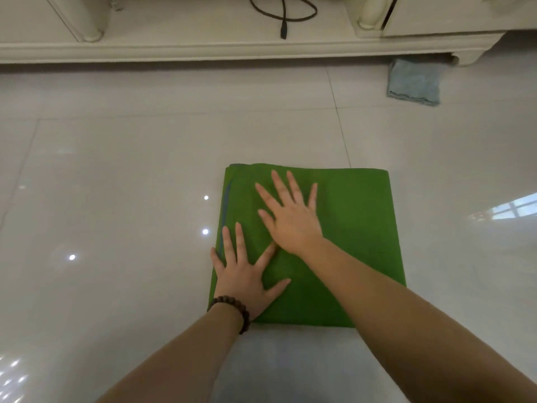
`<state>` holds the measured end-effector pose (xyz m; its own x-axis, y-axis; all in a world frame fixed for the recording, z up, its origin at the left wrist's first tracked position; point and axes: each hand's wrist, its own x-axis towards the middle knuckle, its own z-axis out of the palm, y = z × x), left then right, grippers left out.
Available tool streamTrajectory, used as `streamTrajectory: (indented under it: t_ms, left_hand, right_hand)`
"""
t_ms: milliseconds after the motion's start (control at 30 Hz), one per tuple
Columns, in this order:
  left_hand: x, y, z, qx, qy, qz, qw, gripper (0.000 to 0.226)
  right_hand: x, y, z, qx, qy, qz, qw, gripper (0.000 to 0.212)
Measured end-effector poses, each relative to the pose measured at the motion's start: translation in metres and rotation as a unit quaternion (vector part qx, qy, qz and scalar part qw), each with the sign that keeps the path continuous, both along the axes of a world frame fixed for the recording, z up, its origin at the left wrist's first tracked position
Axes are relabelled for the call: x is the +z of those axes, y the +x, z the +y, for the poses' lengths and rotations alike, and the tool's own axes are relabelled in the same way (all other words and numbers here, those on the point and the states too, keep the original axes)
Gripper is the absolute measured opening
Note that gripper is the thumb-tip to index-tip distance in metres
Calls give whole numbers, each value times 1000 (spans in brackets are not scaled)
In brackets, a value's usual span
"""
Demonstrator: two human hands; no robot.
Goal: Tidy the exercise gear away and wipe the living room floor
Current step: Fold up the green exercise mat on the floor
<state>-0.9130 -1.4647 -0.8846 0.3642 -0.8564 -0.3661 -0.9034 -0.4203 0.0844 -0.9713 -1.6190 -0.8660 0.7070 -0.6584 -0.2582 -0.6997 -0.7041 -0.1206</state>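
On green mat [348, 242]: left hand [244, 274] and right hand [290, 216], both flat, fingers spread, palms pressing, gripping nothing. Mat: folded to a thick square, lying on glossy pale tiled floor [116, 170]; folding looks nearly complete, stowing and wiping outstanding. Grey-blue cloth [414, 82]: beside cream cabinet [203, 50], possibly the wiping rag. Black cable [283, 13]: on cabinet shelf.

My forearms run out of the bottom edge; the cabinet [261, 50] hides part of the blue cloth [414, 82].
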Motion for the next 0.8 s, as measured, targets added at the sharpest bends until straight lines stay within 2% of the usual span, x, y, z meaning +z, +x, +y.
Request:
streamTrajectory:
  t_ms: [67, 133, 200, 300, 367, 467, 567, 667, 800]
  left_hand:
    - [-2, 1, -1, -1, 9, -4, 1000, 79]
    - [-4, 1, 1, 1, -14, -4, 1000, 78]
    - [-8, 1, 2, 13, -52, -9, 999, 79]
    - [-13, 0, 2, 18, -76, -22, 997, 79]
    - [-11, 1, 1, 15, -72, -23, 997, 78]
    - [-7, 2, 2, 4, -38, 0, 999, 78]
    - [-4, 7, 2, 68, -70, 35, 995, 84]
    - [0, 13, -3, 151, -76, 80, 982, 93]
    - [13, 24, -13, 212, -50, 170, 961, 93]
  right_hand:
    - [-7, 32, 7, 35, 30, 9, 999, 55]
    - [-10, 26, -6, 42, 36, 18, 998, 56]
    - [-12, -18, -35, -31, 6, 32, 999, 59]
    - [-19, -108, -68, -209, -45, 64, 975, 64]
    - [-23, -127, -75, -237, -7, 47, 970, 65]
    - [-19, -125, -76, -204, 31, 38, 978, 66]
    - [-20, -156, -40, -180, 25, 18, 983, 66]
    - [-23, -189, 28, -208, 14, -5, 978, 69]
    - [-21, -195, 41, -272, 76, -98, 954, 80]
